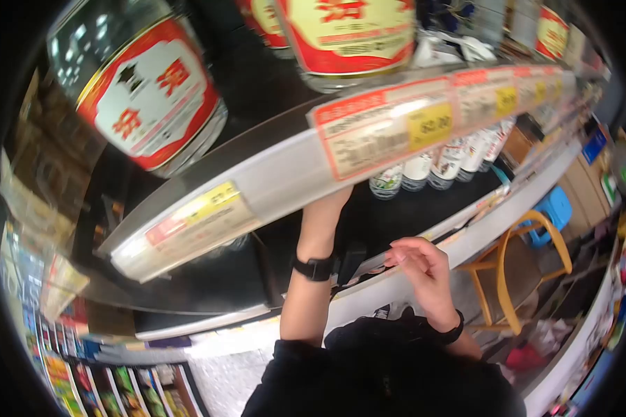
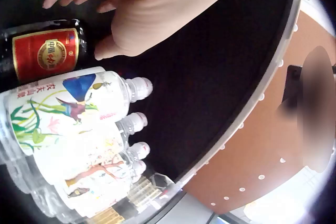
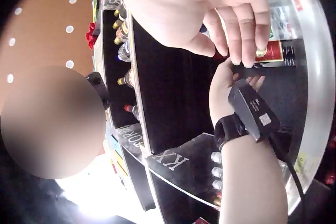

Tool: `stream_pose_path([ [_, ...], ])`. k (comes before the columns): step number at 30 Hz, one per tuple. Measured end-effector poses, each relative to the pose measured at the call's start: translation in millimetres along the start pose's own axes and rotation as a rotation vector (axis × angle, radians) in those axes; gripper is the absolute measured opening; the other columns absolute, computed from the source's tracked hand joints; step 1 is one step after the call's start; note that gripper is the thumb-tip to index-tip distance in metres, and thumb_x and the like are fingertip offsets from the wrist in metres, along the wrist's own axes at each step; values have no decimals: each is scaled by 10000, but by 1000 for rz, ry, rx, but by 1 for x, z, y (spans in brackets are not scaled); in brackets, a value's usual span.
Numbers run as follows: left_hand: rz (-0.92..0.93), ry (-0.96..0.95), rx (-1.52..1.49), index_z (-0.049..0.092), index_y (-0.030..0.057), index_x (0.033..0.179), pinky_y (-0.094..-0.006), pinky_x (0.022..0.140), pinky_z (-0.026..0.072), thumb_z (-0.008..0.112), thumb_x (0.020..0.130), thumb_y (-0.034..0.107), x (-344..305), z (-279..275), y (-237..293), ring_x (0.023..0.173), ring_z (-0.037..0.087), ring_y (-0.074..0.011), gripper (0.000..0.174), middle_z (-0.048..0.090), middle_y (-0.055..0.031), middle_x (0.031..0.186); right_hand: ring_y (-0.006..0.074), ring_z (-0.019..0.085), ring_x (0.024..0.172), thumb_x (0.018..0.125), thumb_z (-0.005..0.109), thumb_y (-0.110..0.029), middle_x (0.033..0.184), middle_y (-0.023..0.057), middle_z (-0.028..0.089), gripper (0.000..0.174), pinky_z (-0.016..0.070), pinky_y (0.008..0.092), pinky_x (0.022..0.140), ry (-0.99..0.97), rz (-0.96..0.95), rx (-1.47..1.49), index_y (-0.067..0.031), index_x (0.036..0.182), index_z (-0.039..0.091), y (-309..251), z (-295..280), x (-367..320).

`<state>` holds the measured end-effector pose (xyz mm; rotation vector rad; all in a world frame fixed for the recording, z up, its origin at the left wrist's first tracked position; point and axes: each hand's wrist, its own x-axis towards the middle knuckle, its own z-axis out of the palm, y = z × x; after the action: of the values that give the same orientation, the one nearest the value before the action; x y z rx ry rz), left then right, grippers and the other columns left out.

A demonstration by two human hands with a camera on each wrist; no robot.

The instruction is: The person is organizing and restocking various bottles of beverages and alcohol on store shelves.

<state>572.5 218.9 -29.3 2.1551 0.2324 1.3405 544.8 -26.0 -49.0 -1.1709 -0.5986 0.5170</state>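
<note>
My left hand [image 2: 163,8] reaches into a dark shelf with fingers spread and nothing in its grasp. Close by its thumb and fingertips, in the left wrist view, is a dark bottle [image 2: 44,53] with a red and gold label. Beside that stand several clear bottles [image 2: 68,106] with painted white labels and white caps. In the head view the shelf edge hides most of this hand, leaving the forearm and wrist strap showing. My right hand [image 1: 428,278] hovers outside the shelf front, fingers loosely bent and holding nothing.
Large glass jars [image 1: 153,90] with red-rimmed labels stand on the upper shelf. Its curved edge [image 1: 278,191] carries price tags and passes over my left forearm. A wooden chair [image 1: 508,278] and a blue stool [image 1: 553,212] are at the right.
</note>
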Motion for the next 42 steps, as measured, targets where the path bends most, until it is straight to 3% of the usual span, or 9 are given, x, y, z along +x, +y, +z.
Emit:
stream_pose_path([
  [23, 108, 179, 373, 684, 40, 1044, -400, 830, 508, 745, 822, 144, 9, -15, 10, 995, 653, -320, 253, 694, -135, 1016, 172, 667, 858, 982, 593, -82, 950, 119, 688, 176, 538, 302, 818, -188, 81, 76, 27, 1116, 627, -16, -65, 33],
  [28, -39, 244, 599, 717, 74, 979, -407, 731, 539, 816, 754, 246, -5, -26, 66, 829, 689, -341, 300, 713, -118, 873, 158, 663, 880, 985, 586, -75, 960, 110, 689, 165, 532, 292, 815, -212, 133, 99, 13, 1116, 631, -14, -60, 40],
  [29, -42, 249, 611, 717, 74, 979, -407, 731, 539, 816, 754, 246, -8, -27, 78, 829, 689, -341, 300, 713, -118, 873, 168, 665, 912, 971, 603, -73, 985, 115, 694, 183, 530, 301, 829, -229, 123, 55, 13, 1131, 629, -12, -58, 42],
  [31, -447, 149, 724, 682, 45, 950, -437, 580, 544, 794, 760, 320, -19, -27, 100, 657, 683, -356, 353, 694, -154, 752, 178, 668, 943, 957, 620, -70, 1010, 119, 699, 206, 529, 310, 843, -264, 119, 16, 12, 1146, 626, -9, -51, 47],
  [33, -436, 192, 866, 653, 12, 892, -452, 500, 527, 791, 754, 383, -32, -25, 110, 549, 653, -382, 419, 652, -181, 635, 224, 669, 1018, 906, 678, -76, 1079, 144, 698, 295, 521, 335, 882, -291, -133, -274, 16, 1179, 617, -5, -38, 58],
  [37, -414, 299, 505, 659, -14, 967, -396, 546, 536, 720, 878, 348, -46, -28, 122, 579, 690, -328, 377, 693, -141, 694, 318, 572, 1221, 833, 740, -84, 1327, 225, 561, 652, 472, 396, 988, -326, -329, -378, 33, 1397, 434, -8, -5, 75],
  [39, -532, 277, 283, 640, -7, 1067, -386, 627, 543, 596, 961, 386, -54, -35, 122, 738, 703, -307, 410, 682, -179, 858, 327, 537, 1258, 828, 736, -69, 1374, 247, 506, 746, 441, 408, 1030, -397, -320, -419, 36, 1453, 342, -4, 9, 86],
  [41, -697, 302, -318, 605, -10, 1187, -345, 892, 486, 460, 1036, 429, -67, -39, 106, 1133, 630, -239, 486, 670, -144, 1172, 311, 560, 1218, 835, 728, -53, 1332, 235, 533, 690, 438, 393, 1025, -358, -380, -369, 43, 1419, 373, -6, 30, 94],
  [42, -795, 248, -557, 506, 15, 1349, -404, 1063, 349, 332, 1050, 517, -72, -44, 107, 1371, 396, -236, 609, 493, -120, 1425, 282, 574, 1174, 843, 725, -45, 1284, 209, 553, 628, 438, 379, 1009, -338, -365, -277, 46, 1374, 403, -1, 39, 98],
])
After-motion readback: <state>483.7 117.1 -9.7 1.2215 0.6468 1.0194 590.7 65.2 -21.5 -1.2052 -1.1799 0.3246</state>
